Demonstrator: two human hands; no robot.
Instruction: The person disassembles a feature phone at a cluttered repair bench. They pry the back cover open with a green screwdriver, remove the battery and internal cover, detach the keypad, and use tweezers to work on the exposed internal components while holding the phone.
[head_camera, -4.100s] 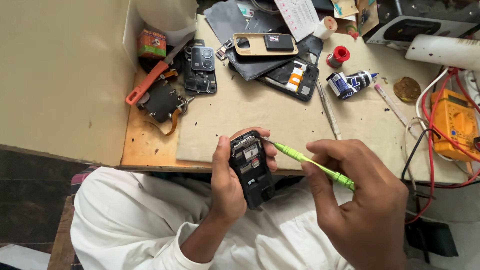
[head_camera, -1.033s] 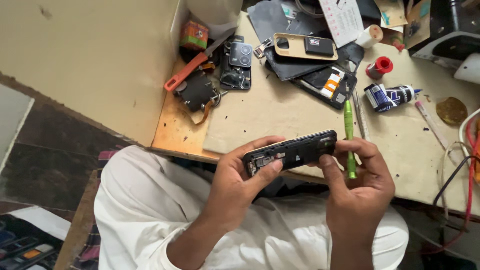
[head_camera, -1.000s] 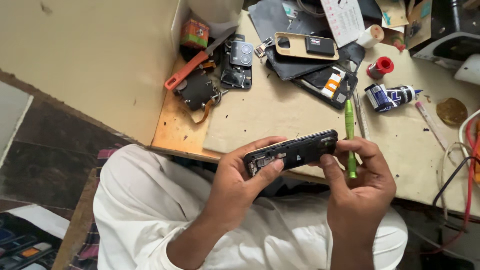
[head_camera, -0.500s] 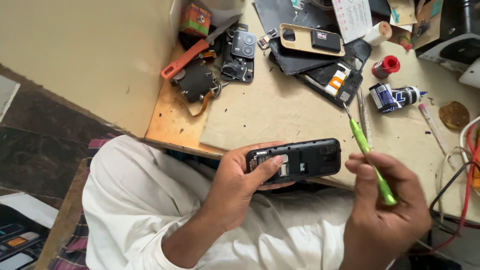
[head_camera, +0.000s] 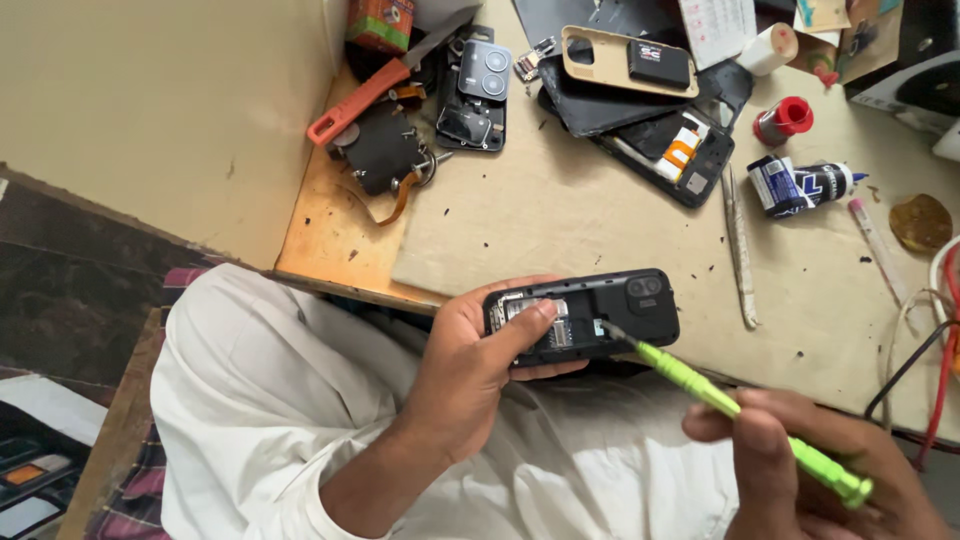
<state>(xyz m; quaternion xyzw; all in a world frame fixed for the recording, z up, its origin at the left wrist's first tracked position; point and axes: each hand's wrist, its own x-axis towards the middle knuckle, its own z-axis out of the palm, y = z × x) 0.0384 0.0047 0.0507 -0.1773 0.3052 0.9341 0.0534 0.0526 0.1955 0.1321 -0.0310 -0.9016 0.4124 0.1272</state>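
Lying back-up and lengthwise in the left hand (head_camera: 470, 370), the small black phone (head_camera: 585, 315) hovers just over the near edge of the table (head_camera: 560, 215), its rear cover off and its inner parts bare. It looks light and stiff, but the exposed board is likely fragile, so the safe hold is along the plastic side rails, as the left fingers wrap it now with the thumb pressing near the card slots. The right hand (head_camera: 810, 480) is closed around a green screwdriver (head_camera: 740, 415), whose metal tip touches the open back. Farther out on the table lie a phone case (head_camera: 625, 60), other opened phones, tweezers (head_camera: 738, 245) and an orange-handled tool (head_camera: 360, 95).
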